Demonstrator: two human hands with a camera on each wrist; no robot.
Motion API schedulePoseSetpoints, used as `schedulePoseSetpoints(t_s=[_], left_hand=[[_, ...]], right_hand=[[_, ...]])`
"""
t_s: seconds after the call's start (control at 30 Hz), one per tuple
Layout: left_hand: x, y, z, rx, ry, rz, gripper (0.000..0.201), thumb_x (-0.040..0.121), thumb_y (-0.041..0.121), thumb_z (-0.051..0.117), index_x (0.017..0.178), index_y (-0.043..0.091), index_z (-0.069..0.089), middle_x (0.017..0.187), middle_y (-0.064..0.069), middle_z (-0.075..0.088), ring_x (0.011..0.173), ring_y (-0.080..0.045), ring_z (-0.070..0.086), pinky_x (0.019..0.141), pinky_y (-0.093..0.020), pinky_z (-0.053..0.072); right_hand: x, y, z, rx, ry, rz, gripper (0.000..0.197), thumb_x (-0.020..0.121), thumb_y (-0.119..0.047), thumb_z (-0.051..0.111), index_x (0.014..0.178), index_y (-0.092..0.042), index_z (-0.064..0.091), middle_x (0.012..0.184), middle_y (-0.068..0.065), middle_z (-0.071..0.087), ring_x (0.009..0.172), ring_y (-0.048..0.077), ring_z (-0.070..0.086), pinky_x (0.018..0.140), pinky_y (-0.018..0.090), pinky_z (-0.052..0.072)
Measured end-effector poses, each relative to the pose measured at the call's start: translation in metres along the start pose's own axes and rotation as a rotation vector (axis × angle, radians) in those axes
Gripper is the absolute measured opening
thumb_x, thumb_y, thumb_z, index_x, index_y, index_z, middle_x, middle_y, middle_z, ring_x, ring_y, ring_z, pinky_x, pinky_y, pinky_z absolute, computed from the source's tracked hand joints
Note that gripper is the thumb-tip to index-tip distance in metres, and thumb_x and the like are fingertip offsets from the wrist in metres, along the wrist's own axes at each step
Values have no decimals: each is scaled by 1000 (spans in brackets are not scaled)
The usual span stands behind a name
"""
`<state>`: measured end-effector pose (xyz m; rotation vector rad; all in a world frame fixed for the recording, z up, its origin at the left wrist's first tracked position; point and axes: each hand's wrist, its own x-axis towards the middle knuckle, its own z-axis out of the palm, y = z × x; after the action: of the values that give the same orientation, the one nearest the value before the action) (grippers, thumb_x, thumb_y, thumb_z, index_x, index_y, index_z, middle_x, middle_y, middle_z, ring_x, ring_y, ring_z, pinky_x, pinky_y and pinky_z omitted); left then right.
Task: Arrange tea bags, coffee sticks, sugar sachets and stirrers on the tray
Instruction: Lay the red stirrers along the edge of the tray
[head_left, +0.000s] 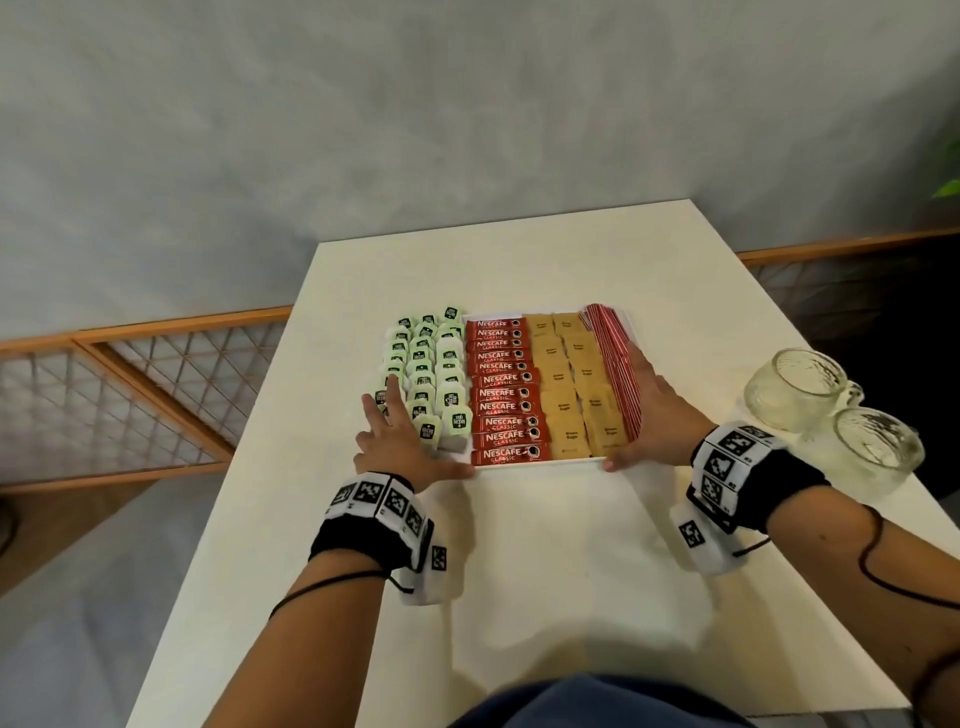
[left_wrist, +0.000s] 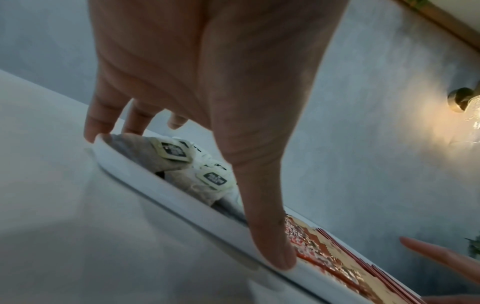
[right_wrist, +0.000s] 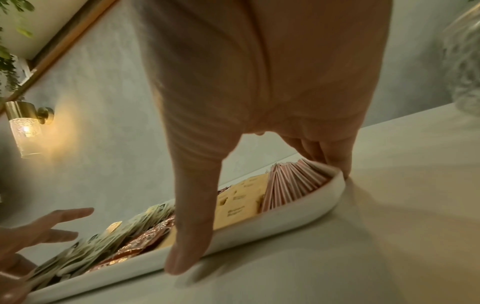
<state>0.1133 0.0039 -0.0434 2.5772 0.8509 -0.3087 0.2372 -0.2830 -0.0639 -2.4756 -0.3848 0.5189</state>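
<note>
A white tray (head_left: 545, 462) lies mid-table, filled in columns: green-tagged tea bags (head_left: 426, 374), red coffee sticks (head_left: 501, 395), brown sugar sachets (head_left: 576, 395) and red stirrers (head_left: 615, 364). My left hand (head_left: 397, 441) is at the near-left corner, fingers spread straight by the tea bags (left_wrist: 176, 152), thumb (left_wrist: 272, 246) lying on the near rim (left_wrist: 161, 191). My right hand (head_left: 654, 415) is at the near-right corner. Its fingers reach down along the right rim beside the stirrers (right_wrist: 293, 181), and its thumb (right_wrist: 189, 236) presses the near rim (right_wrist: 285, 220).
Two clear glass mugs (head_left: 800, 389) (head_left: 872, 457) stand on the table to the right of my right wrist. The white table (head_left: 519, 571) runs bare toward me. A wooden railing (head_left: 130, 338) lies beyond its left edge.
</note>
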Motion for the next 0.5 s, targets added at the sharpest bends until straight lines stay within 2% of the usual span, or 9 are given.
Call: schedulePoseSetpoints(t_s=[0.1, 0.3, 0.5], left_hand=[[13, -6, -6, -10, 24, 4, 159, 44, 63, 89, 148, 33, -28, 161, -10, -16, 142, -42, 22, 108, -56, 34], [40, -14, -14, -38, 31, 32, 157, 45, 63, 88, 149, 31, -26, 161, -13, -15, 143, -42, 22, 108, -56, 33], [54, -14, -16, 3, 8, 35, 156, 47, 65, 87, 147, 31, -28, 161, -12, -14, 142, -42, 23, 107, -56, 34]], right_hand=[[19, -6, 4, 41, 17, -13, 169, 18, -58, 91, 141, -54, -24, 146, 9, 35, 133, 33, 41, 105, 60, 38], [40, -24, 5, 20, 28, 14, 169, 17, -58, 91, 139, -55, -25, 141, 9, 41, 127, 33, 47, 104, 58, 40], [40, -37, 1, -1, 22, 34, 165, 22, -57, 92, 141, -50, -22, 147, 9, 38, 131, 31, 43, 108, 56, 36]])
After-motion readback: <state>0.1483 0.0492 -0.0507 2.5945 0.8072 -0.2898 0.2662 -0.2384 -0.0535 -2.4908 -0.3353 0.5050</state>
